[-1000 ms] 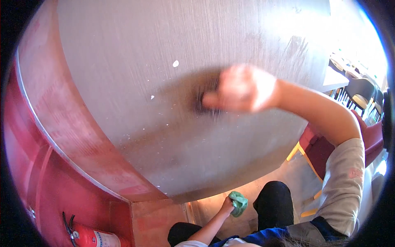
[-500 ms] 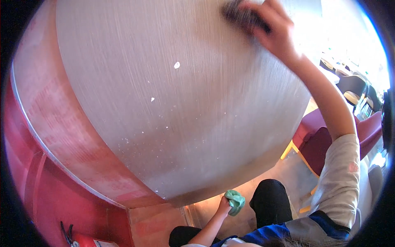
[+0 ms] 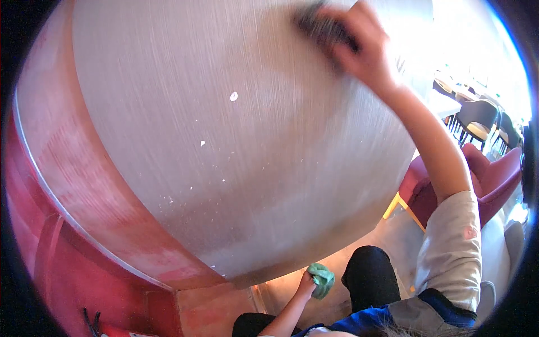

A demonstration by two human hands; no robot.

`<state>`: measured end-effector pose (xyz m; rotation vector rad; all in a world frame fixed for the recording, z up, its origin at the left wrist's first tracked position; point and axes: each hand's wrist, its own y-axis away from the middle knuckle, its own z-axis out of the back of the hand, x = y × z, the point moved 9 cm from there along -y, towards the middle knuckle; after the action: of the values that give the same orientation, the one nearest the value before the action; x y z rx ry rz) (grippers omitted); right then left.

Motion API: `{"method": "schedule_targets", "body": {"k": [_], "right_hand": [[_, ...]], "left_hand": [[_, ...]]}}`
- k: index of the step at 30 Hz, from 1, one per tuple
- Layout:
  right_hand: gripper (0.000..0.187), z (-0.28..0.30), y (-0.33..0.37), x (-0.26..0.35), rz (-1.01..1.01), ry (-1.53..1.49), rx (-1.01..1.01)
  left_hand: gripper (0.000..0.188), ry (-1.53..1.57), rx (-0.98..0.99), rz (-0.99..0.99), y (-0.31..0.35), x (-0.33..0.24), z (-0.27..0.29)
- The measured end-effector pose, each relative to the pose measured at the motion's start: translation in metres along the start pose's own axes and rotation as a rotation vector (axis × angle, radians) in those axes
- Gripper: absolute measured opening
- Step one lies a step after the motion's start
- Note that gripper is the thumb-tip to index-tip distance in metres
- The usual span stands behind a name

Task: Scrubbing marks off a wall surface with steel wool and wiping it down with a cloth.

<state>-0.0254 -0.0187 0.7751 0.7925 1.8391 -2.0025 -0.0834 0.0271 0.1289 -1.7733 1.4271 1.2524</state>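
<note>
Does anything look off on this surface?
White specks dot the grey surface, the largest below-left of the dark pad in your right hand. They contrast with the grey; chips or residue, I can't tell.

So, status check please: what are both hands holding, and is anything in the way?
Right hand gripping blurred dark object, over grey panel. Left hand low, holding green cloth. White flecks on panel; no obstacle seen.

My right grip [image 3: 364, 49] holds a blurred dark object [image 3: 321, 25] at the grey bench [image 3: 281, 140], my left grip [image 3: 306, 282] a green cloth [image 3: 323, 280].
</note>
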Motion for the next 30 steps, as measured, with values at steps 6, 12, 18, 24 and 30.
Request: {"method": "schedule_targets", "body": {"k": [6, 12, 18, 24, 30], "right_hand": [[0.054, -0.014, 0.01, 0.044, 0.041, -0.128, 0.214], [0.04, 0.005, 0.002, 0.005, -0.212, 0.038, 0.073], [0.045, -0.001, 0.001, 0.003, -0.253, -0.039, 0.131], [0.047, 0.002, -0.001, -0.005, -0.456, -0.029, 0.299], [0.054, -0.003, -0.004, 0.001, -0.521, -0.07, 0.534]], "left_hand": [[0.017, -0.04, -0.068, -0.048, 0.003, -0.004, 0.01], [0.016, -0.052, -0.026, 0.012, 0.004, -0.011, -0.003], [0.015, -0.059, -0.032, -0.028, -0.007, 0.01, 0.013], [0.015, -0.127, 0.012, 0.009, -0.002, -0.011, -0.001], [0.014, -0.038, 0.025, -0.016, -0.004, -0.001, 0.004]]}}
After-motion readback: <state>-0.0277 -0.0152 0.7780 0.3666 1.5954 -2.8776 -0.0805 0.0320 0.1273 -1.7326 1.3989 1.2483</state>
